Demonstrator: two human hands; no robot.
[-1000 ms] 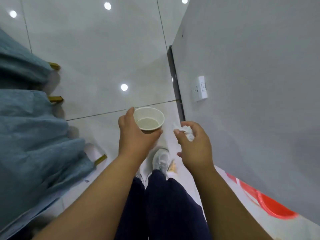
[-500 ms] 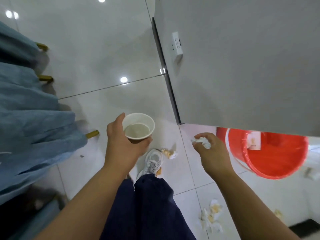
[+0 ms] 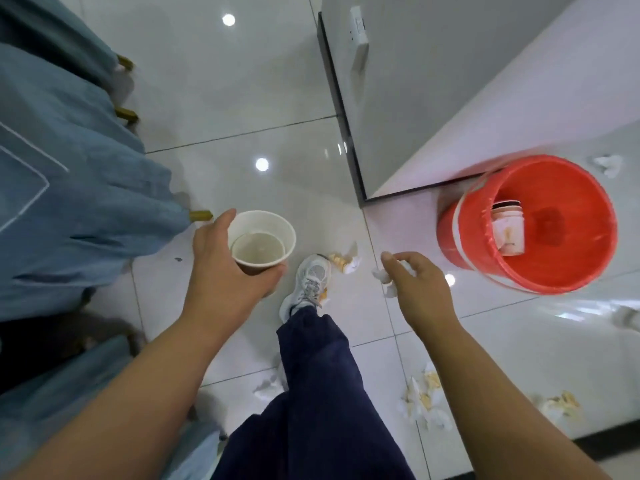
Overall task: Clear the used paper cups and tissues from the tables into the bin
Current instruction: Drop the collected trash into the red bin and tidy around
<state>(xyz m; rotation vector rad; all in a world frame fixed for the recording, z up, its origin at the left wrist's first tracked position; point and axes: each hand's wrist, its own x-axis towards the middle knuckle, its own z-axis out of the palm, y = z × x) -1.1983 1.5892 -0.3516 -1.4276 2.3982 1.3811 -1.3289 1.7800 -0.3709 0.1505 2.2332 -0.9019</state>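
Observation:
My left hand (image 3: 228,282) grips a white paper cup (image 3: 262,241) upright over the floor; a little pale liquid lies in its bottom. My right hand (image 3: 420,289) pinches a crumpled white tissue (image 3: 388,277), part of it hanging below the fingers. The red bin (image 3: 554,271) with a red liner stands on the floor to the right of my right hand, a short way off. Inside it lies a paper cup (image 3: 507,230) on its side.
A grey wall corner (image 3: 360,168) juts in left of the bin. Blue-covered chairs (image 3: 69,185) with gold feet line the left. Crumpled tissues lie on the tiles by my shoe (image 3: 310,282), at lower right (image 3: 426,400) and behind the bin (image 3: 607,164).
The view has swung right and down, bringing the whole bin and more littered floor into sight. Both hands keep their hold on the cup and the tissue.

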